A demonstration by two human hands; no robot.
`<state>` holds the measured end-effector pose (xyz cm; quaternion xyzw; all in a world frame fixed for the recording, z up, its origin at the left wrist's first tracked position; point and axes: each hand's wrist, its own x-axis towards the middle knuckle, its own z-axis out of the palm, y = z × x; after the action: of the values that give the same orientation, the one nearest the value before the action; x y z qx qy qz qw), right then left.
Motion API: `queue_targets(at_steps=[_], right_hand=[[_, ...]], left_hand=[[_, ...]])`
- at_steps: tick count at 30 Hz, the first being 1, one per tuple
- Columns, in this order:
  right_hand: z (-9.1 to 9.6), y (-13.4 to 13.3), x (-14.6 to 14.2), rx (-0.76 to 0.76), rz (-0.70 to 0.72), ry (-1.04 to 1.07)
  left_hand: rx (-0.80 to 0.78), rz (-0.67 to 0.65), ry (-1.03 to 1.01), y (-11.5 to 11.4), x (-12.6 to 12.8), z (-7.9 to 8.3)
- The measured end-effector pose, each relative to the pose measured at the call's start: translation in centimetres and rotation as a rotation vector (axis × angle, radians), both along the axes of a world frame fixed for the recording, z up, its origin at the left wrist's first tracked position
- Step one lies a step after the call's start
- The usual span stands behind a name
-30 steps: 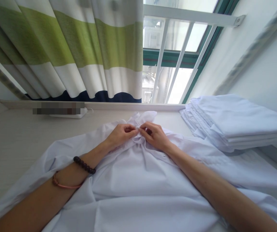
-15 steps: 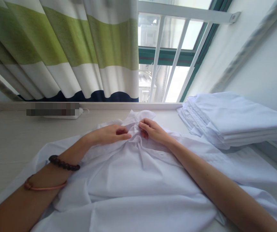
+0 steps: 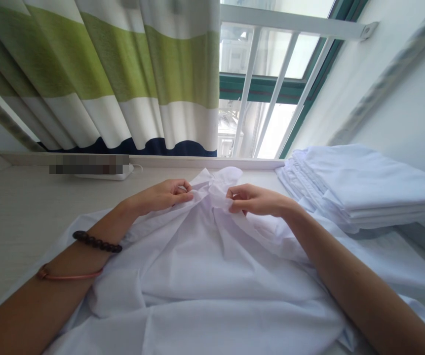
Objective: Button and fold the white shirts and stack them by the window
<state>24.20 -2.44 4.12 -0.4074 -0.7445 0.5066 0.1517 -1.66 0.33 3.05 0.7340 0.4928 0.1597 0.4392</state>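
Observation:
A white shirt [image 3: 205,266] lies spread in front of me, its body creased in folds that fan out from the bunched collar [image 3: 224,178] at the far end. My left hand [image 3: 170,195] pinches the cloth just left of the collar, thumb and fingers closed on it. To the right of the collar, my right hand [image 3: 254,199] grips the shirt's edge between thumb and fingertips. Cloth is drawn up between the two hands. A dark beaded bracelet [image 3: 96,241] and a thin reddish band [image 3: 71,276] circle my left forearm.
Several folded white garments [image 3: 390,182] are stacked at the right by the wall. A flat white object [image 3: 123,173], partly blurred out, lies at the back left on the pale surface [image 3: 19,207]. Beyond are a striped curtain [image 3: 182,64] and white window bars [image 3: 275,93].
My right hand has moved right, away from the collar's middle, pulling the cloth outward. The left hand has shifted slightly left and up. The view has turned slightly.

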Motion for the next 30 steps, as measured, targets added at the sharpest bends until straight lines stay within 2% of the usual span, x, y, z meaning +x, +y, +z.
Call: queue_targets(at_steps=[5, 9, 11, 14, 17, 19, 21, 25, 27, 30], right_hand=[[-0.1, 0.4, 1.3, -0.319, 0.051, 0.135], [-0.5, 0.1, 1.0, -0.417, 0.126, 0.072], [-0.4, 0.1, 0.8, -0.39, 0.144, 0.062], [-0.5, 0.1, 0.4, -0.223, 0.089, 0.057], [-0.9, 0.2, -0.1, -0.078, 0.02, 0.07], [-1.2, 0.1, -0.4, -0.085, 0.001, 0.1], [-1.6, 0.1, -0.5, -0.137, 0.01, 0.106], [-1.9, 0.4, -0.2, -0.174, 0.081, 0.083], [-1.9, 0.5, 0.0, -0.147, 0.123, 0.081], [-2.0, 0.6, 0.1, -0.13, 0.172, 0.071]], left_hand=[[-0.131, -0.054, -0.112, -0.2, -0.4, 0.2], [-0.107, -0.126, 0.011, -0.6, -0.1, 0.4], [0.012, -0.145, 0.11, -0.6, 0.3, 0.2], [0.183, -0.113, 0.278, -0.7, 1.0, -0.1], [0.153, -0.137, 0.374, -0.9, 1.2, -0.1], [0.083, -0.157, 0.404, -1.0, 0.7, 0.3], [0.082, -0.141, 0.416, -1.1, 0.0, 0.9], [0.305, -0.129, 0.384, -1.3, -0.9, 2.3], [0.274, -0.204, 0.415, -1.6, -0.9, 2.8], [0.099, -0.304, 0.477, -2.1, -0.2, 2.7]])
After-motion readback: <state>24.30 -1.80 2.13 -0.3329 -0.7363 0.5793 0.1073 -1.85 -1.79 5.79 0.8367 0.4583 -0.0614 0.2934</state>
